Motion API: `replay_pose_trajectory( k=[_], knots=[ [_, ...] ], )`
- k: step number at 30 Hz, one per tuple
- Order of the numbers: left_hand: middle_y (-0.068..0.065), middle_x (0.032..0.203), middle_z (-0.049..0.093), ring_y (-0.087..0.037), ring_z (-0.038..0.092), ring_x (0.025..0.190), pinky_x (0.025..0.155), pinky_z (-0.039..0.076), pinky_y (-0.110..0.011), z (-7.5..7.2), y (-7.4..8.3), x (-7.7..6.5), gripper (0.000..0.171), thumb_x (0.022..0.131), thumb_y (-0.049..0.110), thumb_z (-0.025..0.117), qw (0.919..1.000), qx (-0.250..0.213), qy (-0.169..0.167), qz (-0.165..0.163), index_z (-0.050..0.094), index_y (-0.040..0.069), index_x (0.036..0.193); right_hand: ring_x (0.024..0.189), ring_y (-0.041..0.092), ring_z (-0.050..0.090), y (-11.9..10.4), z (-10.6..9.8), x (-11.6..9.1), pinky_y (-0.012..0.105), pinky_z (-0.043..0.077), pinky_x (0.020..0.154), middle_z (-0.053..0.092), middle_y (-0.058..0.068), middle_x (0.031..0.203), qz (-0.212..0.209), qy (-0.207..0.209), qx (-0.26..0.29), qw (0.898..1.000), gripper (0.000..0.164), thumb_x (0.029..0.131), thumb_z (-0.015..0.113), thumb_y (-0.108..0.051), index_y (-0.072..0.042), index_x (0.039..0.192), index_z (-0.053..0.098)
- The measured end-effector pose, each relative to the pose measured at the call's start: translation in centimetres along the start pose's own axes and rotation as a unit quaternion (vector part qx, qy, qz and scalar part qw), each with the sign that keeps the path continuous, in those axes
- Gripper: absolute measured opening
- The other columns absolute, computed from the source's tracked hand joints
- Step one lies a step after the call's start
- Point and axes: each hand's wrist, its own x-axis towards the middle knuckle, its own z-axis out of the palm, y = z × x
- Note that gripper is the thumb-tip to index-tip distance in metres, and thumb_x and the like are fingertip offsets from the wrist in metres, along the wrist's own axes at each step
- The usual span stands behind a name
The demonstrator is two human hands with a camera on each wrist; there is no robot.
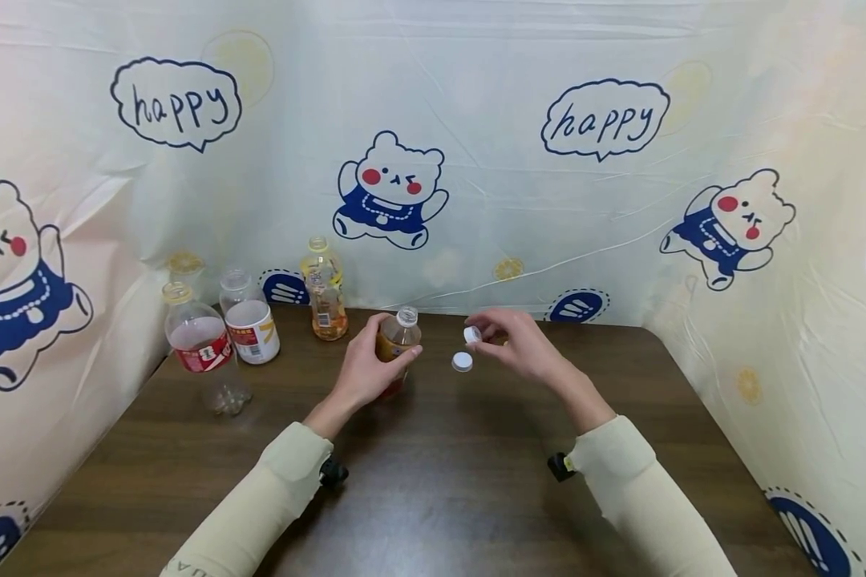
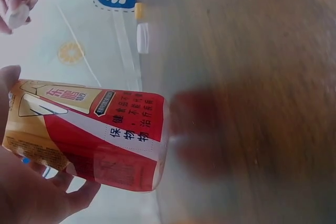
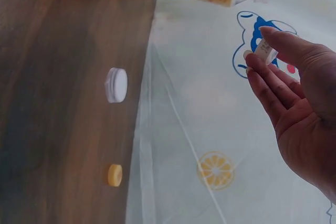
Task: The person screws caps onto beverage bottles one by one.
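My left hand [image 1: 361,369] grips a clear plastic drink bottle [image 1: 402,330] with a red and gold label [image 2: 100,135], its fingers and thumb wrapped round the body. The bottle's neck has no cap on it. Just to the right, my right hand [image 1: 520,346] pinches a small white bottle cap [image 1: 472,335] between thumb and fingertips, apart from the bottle. Below that hand, a second white cap [image 1: 462,362] lies on the table. The right wrist view also shows a yellow cap [image 3: 115,175] on the tabletop, which my right hand hides in the head view.
At the left of the brown table [image 1: 433,497] stand an uncapped bottle with a red label [image 1: 204,344] and one with a white label [image 1: 253,328]. A yellowish bottle [image 1: 325,292] stands near the back edge. A printed curtain [image 1: 491,160] hangs behind and along both sides.
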Motion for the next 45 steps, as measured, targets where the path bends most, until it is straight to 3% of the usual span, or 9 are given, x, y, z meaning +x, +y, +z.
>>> replay_pose_trajectory(
  k=[11,23,35,45],
  knots=[
    [0.000,0.121,0.053,-0.018,0.054,0.108,0.090,0.047,-0.045,1.1,0.8,0.0,0.073,0.074,0.059,0.069,0.9996,-0.011,-0.024,0.005,0.040,0.025,0.132,0.077,0.007,0.062,-1.9,-0.8,1.5,0.027,0.052,0.071,0.066,-0.005,0.091,-0.012,0.011,-0.002,1.000,0.027,0.083,0.073,-0.024,-0.012,0.106,0.067],
    [0.004,0.116,0.054,-0.016,0.055,0.102,0.085,0.049,-0.042,2.3,2.3,-0.1,0.069,0.073,0.057,0.071,0.9983,-0.004,-0.047,0.034,0.043,0.026,0.128,0.081,0.013,0.058,-3.1,-2.0,2.8,0.033,0.051,0.071,0.063,-0.009,0.097,-0.004,-0.031,-0.014,0.999,0.030,0.083,0.071,-0.032,-0.018,0.109,0.065],
    [0.007,0.112,0.055,-0.013,0.055,0.096,0.081,0.051,-0.037,3.4,3.5,-0.5,0.066,0.073,0.049,0.076,0.9964,-0.006,-0.065,0.053,0.044,0.026,0.127,0.074,0.015,0.055,-3.4,-2.3,3.2,0.027,0.049,0.063,0.060,-0.010,0.083,-0.023,-0.079,-0.037,0.996,0.024,0.082,0.072,-0.034,-0.020,0.101,0.066],
    [0.007,0.114,0.054,-0.013,0.055,0.097,0.080,0.050,-0.036,4.0,3.7,-0.6,0.071,0.073,0.053,0.073,0.9962,-0.003,-0.072,0.049,0.044,0.023,0.130,0.066,0.013,0.052,-2.8,-2.1,2.9,0.027,0.047,0.058,0.058,-0.006,0.075,-0.031,-0.094,-0.048,0.994,0.024,0.082,0.072,-0.037,-0.021,0.099,0.065]
  ],
)
